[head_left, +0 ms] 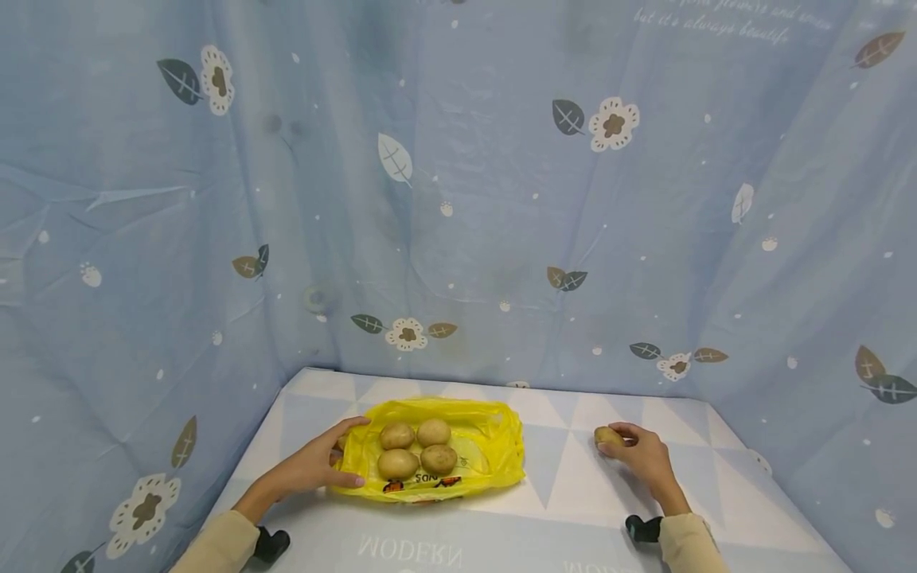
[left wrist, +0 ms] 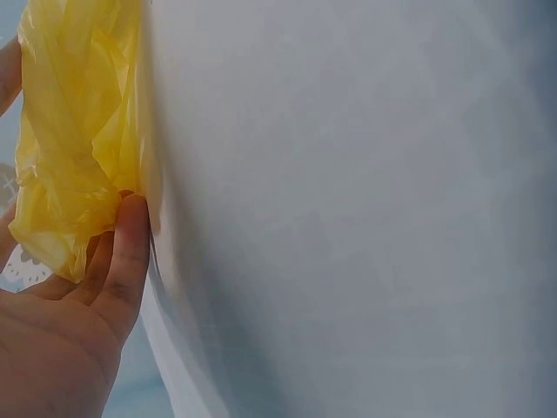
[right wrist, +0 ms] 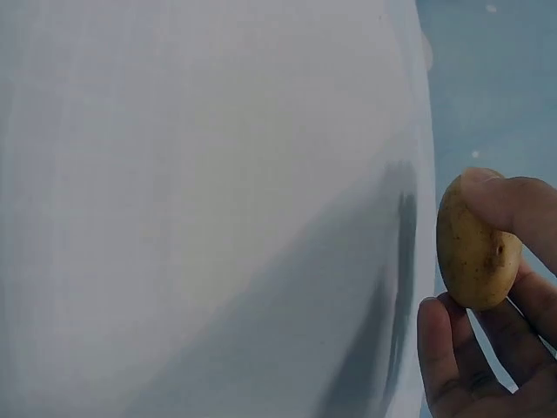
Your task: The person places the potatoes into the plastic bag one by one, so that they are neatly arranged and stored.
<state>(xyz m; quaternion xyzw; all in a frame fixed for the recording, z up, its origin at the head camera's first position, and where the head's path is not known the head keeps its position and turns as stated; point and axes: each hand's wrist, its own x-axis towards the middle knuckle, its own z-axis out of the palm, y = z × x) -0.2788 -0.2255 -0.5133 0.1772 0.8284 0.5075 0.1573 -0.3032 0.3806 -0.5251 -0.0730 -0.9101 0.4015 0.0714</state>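
Observation:
A yellow plastic bag (head_left: 494, 469) lies opened out on the table, and several potatoes (head_left: 397, 463) sit inside it. My left hand (head_left: 318, 461) holds the bag's left end, thumb at the near side and fingers at the far side. In the left wrist view, fingertips (left wrist: 132, 218) press against the crumpled yellow plastic (left wrist: 78, 131). Off to the right of the bag, my right hand (head_left: 645, 458) pinches one potato (head_left: 607, 436) between thumb and fingers. The right wrist view shows this potato (right wrist: 474, 252) held up off the cloth, with a small dark spot on its skin.
A pale, triangle-patterned cloth (head_left: 559, 446) covers the table. Blue curtains (head_left: 487, 199) with flowers and leaves hang behind and on both sides. A dark wrist mount (head_left: 272, 545) sits by the left sleeve, another (head_left: 642, 528) by the right.

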